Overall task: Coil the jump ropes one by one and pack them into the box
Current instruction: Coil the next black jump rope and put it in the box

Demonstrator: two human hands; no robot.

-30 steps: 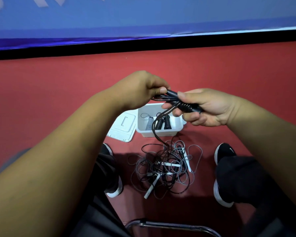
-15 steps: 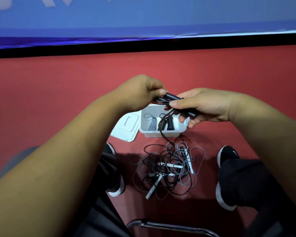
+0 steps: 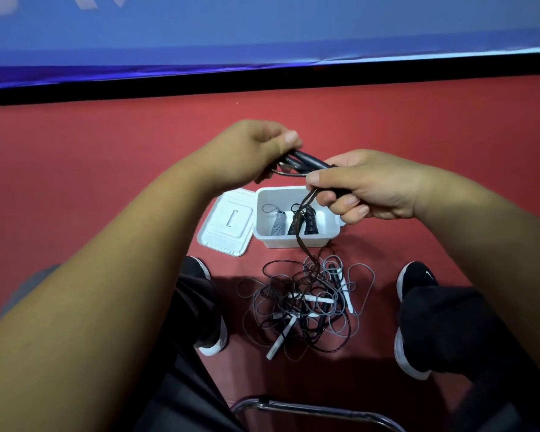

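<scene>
Now | left hand and right hand fingers curled round black jump rope handles; cord trails over box

My left hand pulls up and left, further off the box. The gap to my right hand widens, so more of the black handles shows between them. A second ago the right thumb lay flat along the handles. Now thumb and forefinger pinch the cord above the box's far right rim. The cord goes from a slack curve to a near-straight run down across the box to the pile on its near side.
</scene>
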